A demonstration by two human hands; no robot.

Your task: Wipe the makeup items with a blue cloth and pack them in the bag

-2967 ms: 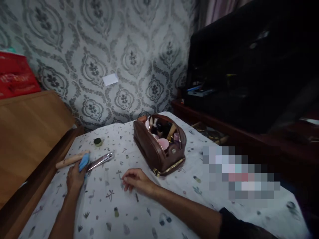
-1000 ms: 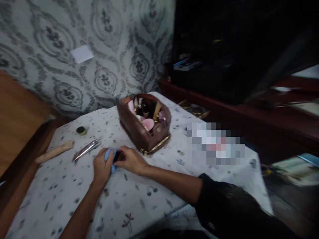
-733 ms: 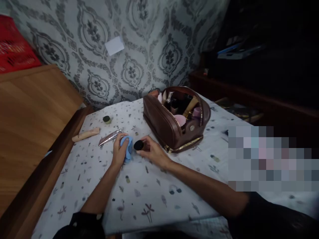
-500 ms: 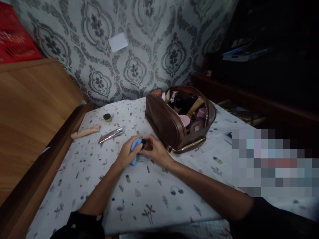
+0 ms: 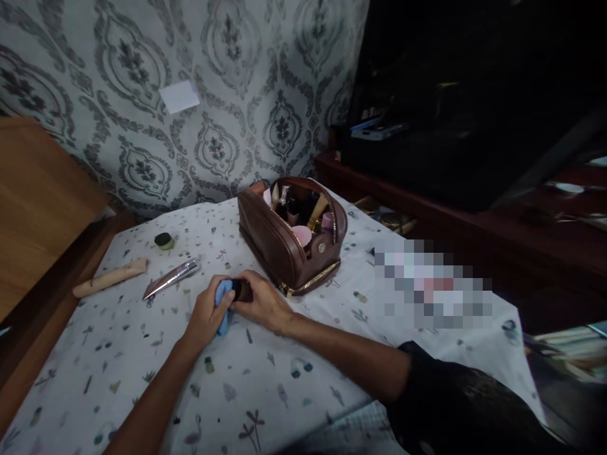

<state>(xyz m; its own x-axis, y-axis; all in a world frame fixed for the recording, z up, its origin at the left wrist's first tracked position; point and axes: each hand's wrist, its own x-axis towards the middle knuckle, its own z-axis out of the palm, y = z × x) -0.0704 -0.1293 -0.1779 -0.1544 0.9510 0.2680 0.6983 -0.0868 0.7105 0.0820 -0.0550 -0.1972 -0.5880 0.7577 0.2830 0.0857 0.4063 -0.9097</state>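
My left hand (image 5: 205, 316) is closed round a small blue cloth (image 5: 222, 303) and presses it against a small dark bottle (image 5: 241, 290). My right hand (image 5: 263, 302) grips that bottle from the other side. Both hands rest low over the patterned white tablecloth (image 5: 142, 366), just in front of an open brown cosmetics bag (image 5: 279, 249) that is full of bottles and tubes.
A silvery tube (image 5: 171, 278), a beige tube (image 5: 110, 277) and a small dark jar (image 5: 164, 241) lie to the left on the cloth. A wooden board (image 5: 33, 208) borders the left side. Dark furniture (image 5: 450, 158) stands at the right. A pixelated patch covers part of the cloth at right.
My left hand left the tubes with the blue cloth and met my right hand, which now holds a small dark bottle. The cloth is pressed against the bottle. The view has swung about.
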